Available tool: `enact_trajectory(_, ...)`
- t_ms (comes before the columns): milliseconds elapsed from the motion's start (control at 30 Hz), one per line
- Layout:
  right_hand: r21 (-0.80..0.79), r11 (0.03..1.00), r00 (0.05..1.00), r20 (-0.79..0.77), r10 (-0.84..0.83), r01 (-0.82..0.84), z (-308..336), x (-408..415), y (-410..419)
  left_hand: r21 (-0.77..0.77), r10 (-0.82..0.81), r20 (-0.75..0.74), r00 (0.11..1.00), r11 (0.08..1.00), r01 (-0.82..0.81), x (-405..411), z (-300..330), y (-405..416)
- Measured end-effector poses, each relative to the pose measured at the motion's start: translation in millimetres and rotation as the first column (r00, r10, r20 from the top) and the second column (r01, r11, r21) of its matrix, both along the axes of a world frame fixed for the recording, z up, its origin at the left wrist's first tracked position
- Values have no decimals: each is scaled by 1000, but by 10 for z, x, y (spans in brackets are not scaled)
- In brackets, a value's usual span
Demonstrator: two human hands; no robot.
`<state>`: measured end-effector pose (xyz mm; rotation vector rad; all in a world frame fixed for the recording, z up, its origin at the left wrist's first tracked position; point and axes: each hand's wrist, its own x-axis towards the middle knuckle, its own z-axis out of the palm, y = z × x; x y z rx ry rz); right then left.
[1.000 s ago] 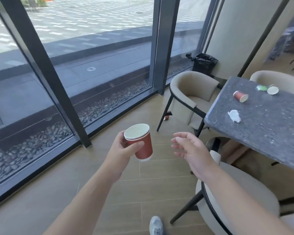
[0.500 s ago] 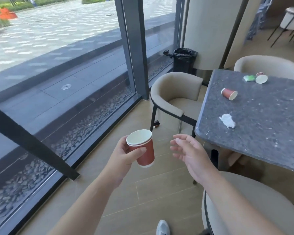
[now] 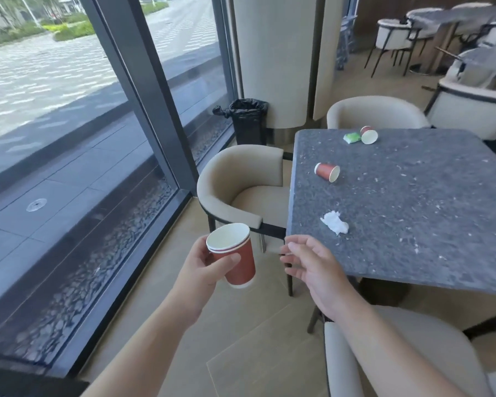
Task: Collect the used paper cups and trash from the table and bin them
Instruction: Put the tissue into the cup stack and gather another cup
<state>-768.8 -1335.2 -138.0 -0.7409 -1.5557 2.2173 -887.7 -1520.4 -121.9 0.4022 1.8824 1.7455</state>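
My L hand (image 3: pixel 205 265) wraps a red paper cup stack (image 3: pixel 233 255), upright w/ slight tilt, held over floor just off table (image 3: pixel 413 224) corner. Two nested rims visible. R hand (image 3: pixel 315 267) empty, fingers loosely spread, at table's near-left corner. On table: crumpled tissue (image 3: pixel 335 222) near me, red cup on its side (image 3: pixel 327 172) mid, another tipped cup (image 3: pixel 368 135) touching green wrapper (image 3: pixel 352 137) at far edge. Black-bagged bin (image 3: pixel 248 121) by window (image 3: pixel 69 110), beyond beige chair (image 3: pixel 238 179).

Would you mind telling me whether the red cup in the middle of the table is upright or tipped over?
Tipped over. The cup lies on its side on the table, its open mouth facing the camera's right and its base toward the chair.
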Motion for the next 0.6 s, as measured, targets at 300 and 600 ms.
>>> enact_trajectory(300,21,990,985,95,-144,143,-182,-235,369,4,-155,28,988,988,155,-447,-196,603)
enact_trajectory(600,105,950,928,207,-311,295,-331,-1088,725,18,-294,74,953,956,294,-1541,-301,1105)
